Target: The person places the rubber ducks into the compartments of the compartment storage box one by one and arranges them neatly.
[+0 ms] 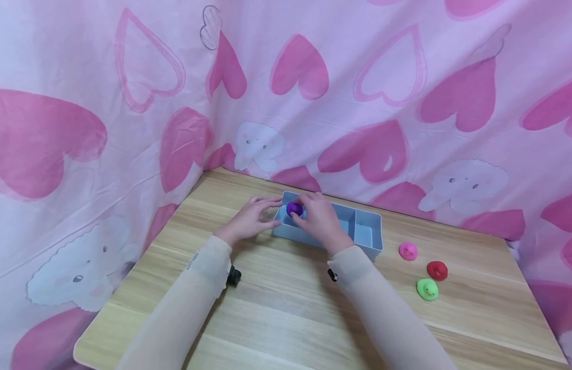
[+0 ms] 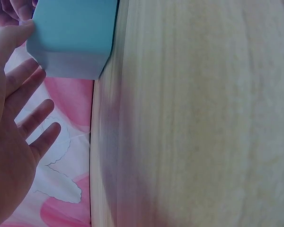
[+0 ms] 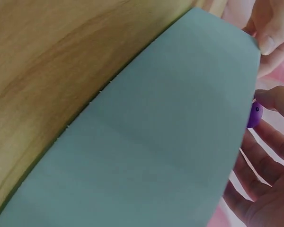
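Note:
Over the left part of a blue-grey divided box [image 1: 297, 234], my right hand [image 1: 321, 220] pinches a small purple toy duck [image 1: 294, 209] between thumb and fingers. In the right wrist view the duck's round purple head [image 3: 256, 114] shows just above the box's rim, its lower part hidden behind the wall. My left hand [image 1: 250, 220] is at the box's left end. Seen from the left wrist, the thumb and fingertips touch the box's end [image 2: 68, 64] near its rim, while the other fingers spread loosely.
To the right of the box lie a pink toy duck [image 1: 408, 251], a red one [image 1: 437, 270] and a green one [image 1: 427, 289] on the wooden table [image 1: 276, 318]. A divider [image 1: 354, 226] separates the box's right compartment. A pink heart-print curtain [image 1: 299, 67] hangs behind the table.

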The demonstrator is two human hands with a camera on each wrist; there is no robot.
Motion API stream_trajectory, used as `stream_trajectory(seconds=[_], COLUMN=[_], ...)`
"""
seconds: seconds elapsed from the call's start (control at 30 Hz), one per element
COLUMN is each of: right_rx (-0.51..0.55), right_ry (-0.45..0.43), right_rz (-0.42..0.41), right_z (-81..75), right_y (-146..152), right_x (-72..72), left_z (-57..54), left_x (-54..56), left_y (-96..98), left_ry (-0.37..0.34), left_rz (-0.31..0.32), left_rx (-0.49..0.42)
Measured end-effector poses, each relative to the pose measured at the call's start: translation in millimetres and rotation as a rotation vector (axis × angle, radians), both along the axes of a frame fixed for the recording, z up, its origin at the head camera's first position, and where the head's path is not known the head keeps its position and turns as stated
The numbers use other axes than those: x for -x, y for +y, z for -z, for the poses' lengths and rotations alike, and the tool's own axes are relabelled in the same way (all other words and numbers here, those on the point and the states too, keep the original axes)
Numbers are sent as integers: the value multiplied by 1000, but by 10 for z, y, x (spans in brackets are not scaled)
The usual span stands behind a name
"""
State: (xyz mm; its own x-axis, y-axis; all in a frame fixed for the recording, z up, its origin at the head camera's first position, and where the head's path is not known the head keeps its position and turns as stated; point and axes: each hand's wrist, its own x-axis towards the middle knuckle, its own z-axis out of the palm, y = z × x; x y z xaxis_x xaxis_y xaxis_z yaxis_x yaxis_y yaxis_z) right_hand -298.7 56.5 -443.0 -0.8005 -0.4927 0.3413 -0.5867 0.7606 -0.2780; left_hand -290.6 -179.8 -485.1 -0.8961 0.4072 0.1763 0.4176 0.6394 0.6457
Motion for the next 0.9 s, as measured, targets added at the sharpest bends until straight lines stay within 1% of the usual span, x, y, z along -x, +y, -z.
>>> stream_trajectory(seconds=[0.23, 0.47, 0.63, 0.77, 0.9], right_rx=[-36, -88, -133, -163, -195], right_ry=[-7, -26, -36, -45, -49], right_rz=[-20, -22, -25, -25, -21], right_z=[69, 76, 98, 121, 136], right_y=[-23, -72, -89, -101, -127], right_x=[62, 129, 179, 209, 229], left_z=[-7, -12, -9, 7, 19], left_x=[2, -2, 9, 22, 23], left_y=[6, -3, -7, -12, -22], left_ry=[8, 4, 13, 18, 12], left_rz=[11, 5, 11, 17, 16], left_rx=[-11, -9, -17, -27, -16])
